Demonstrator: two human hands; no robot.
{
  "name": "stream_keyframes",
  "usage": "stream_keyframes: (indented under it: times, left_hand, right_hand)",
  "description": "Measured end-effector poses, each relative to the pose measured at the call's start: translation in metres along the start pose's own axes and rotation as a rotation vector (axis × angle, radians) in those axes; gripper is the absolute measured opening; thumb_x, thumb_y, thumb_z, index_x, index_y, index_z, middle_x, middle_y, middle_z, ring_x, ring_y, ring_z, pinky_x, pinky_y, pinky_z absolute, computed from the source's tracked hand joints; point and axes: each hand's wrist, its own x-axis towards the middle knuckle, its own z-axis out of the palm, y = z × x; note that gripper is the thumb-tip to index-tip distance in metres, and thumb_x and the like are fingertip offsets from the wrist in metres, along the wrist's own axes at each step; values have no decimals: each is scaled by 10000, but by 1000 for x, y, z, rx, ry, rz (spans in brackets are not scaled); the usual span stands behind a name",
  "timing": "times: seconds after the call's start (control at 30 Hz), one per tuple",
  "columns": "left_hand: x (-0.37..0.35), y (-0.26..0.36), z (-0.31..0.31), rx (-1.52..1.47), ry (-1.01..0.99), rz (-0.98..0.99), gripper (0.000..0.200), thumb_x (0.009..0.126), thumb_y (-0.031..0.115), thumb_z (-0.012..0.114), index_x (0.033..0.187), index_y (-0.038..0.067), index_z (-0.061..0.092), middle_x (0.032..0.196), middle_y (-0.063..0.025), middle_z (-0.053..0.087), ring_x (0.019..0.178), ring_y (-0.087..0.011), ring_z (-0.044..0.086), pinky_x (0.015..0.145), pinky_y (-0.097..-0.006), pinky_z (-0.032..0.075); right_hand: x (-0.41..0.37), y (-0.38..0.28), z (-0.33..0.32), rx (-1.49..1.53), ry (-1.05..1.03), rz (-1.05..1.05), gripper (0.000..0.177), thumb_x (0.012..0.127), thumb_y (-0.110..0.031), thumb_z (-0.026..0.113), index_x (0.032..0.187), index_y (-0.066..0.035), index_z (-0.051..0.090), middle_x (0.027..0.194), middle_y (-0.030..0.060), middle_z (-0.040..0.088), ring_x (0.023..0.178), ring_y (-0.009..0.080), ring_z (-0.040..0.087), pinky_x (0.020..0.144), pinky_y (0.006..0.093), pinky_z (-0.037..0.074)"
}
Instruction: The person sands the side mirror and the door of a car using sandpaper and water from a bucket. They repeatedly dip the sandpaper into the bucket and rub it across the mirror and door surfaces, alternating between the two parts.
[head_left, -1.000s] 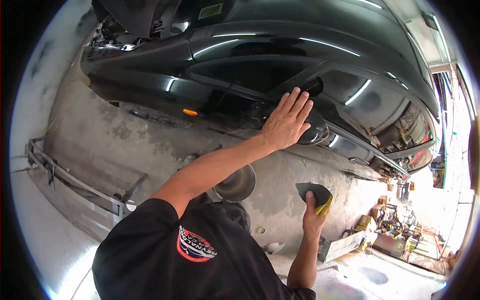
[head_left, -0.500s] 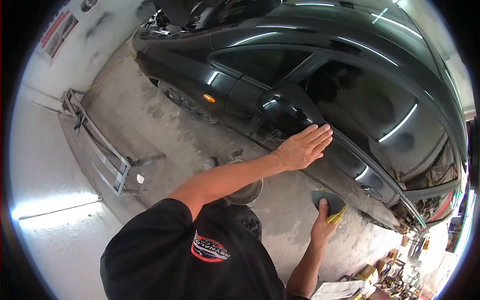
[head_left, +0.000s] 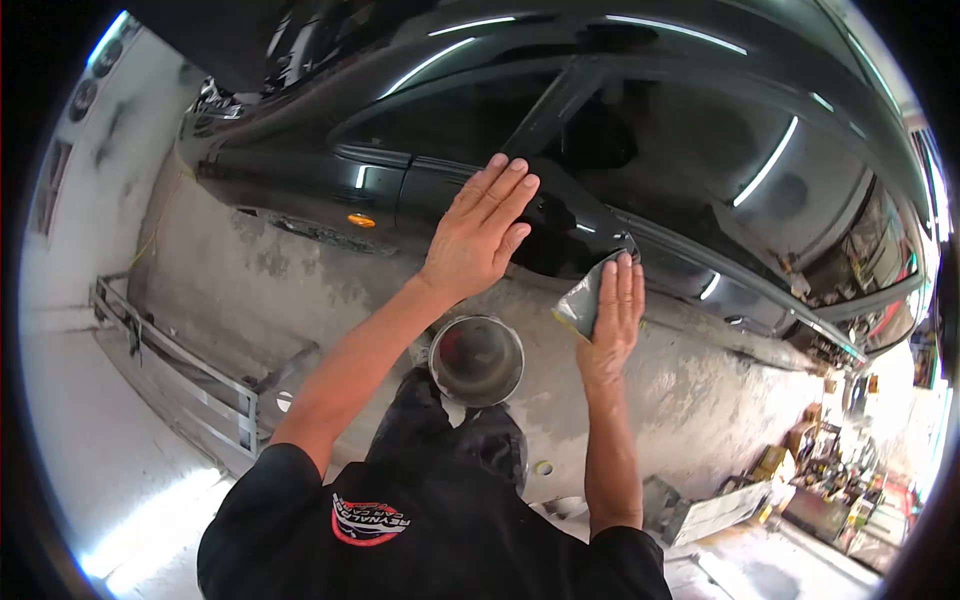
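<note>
The black side mirror (head_left: 565, 235) of a dark car lies under both hands. My left hand (head_left: 482, 228) rests against the mirror's left end, its fingers stretched out and nothing held. Close to the mirror's right end is my right hand (head_left: 615, 315), its fingers pressed together over a grey sheet (head_left: 582, 300) with yellowish edges. The top of the sheet meets the mirror's edge. My right thumb and the sheet's underside are hidden.
A round bucket (head_left: 477, 360) stands on the concrete floor by my legs. To the left is a metal frame (head_left: 190, 360) along the wall. At the lower right are a grey box (head_left: 715, 515) and cluttered items. The car door (head_left: 680, 285) extends right of the mirror.
My left hand has moved left from the mirror's right end to its left end. My right hand has risen with the sheet from below the door to the mirror. The view has shifted.
</note>
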Motion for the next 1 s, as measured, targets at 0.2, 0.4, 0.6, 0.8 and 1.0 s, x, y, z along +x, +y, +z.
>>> stream_keyframes:
  times: [0.2, 0.4, 0.6, 0.8, 1.0]
  left_hand:
    - [-11, -14, 20, -95, 70, 50, 456, 1066, 245, 503, 1457, 18, 565, 1549, -163, 506, 1489, -362, 403, 1215, -492, 313]
    - [-8, -18, 24, -129, 98, 68, 466, 1067, 260, 494, 1454, 9, 565, 1542, -174, 510, 1486, -377, 403, 1214, -500, 300]
    - [-10, -15, 21, -89, 86, 70, 462, 1087, 232, 449, 1467, -15, 541, 1555, -192, 491, 1495, -379, 388, 1222, -491, 304]
    - [-10, -11, 28, -83, 142, 40, 458, 1079, 264, 468, 1445, 8, 570, 1535, -178, 518, 1483, -376, 408, 1214, -498, 304]
    - [-9, -8, 30, -72, 176, 19, 451, 1067, 275, 489, 1431, 27, 590, 1523, -168, 532, 1466, -380, 431, 1210, -503, 305]
  right_hand:
    - [11, -26, 22, 6, 78, 146, 832, 774, -67, 768, 1514, 69, 414, 1593, 292, 378, 1471, 513, 351, 1214, 536, 318]
    - [4, -19, 28, 5, 123, 133, 844, 775, -128, 804, 1508, 67, 434, 1600, 290, 371, 1480, 497, 349, 1212, 532, 323]
    - [22, -22, 8, 53, 15, 115, 875, 760, -166, 849, 1502, 64, 447, 1595, 292, 377, 1479, 483, 362, 1206, 526, 336]
    - [11, -6, 16, 45, 94, 21, 855, 801, -263, 830, 1484, 87, 454, 1579, 294, 399, 1472, 479, 373, 1196, 521, 357]
    - [8, 8, -1, 104, -22, 14, 818, 741, -32, 788, 1491, 44, 472, 1585, 253, 418, 1476, 440, 388, 1210, 503, 336]
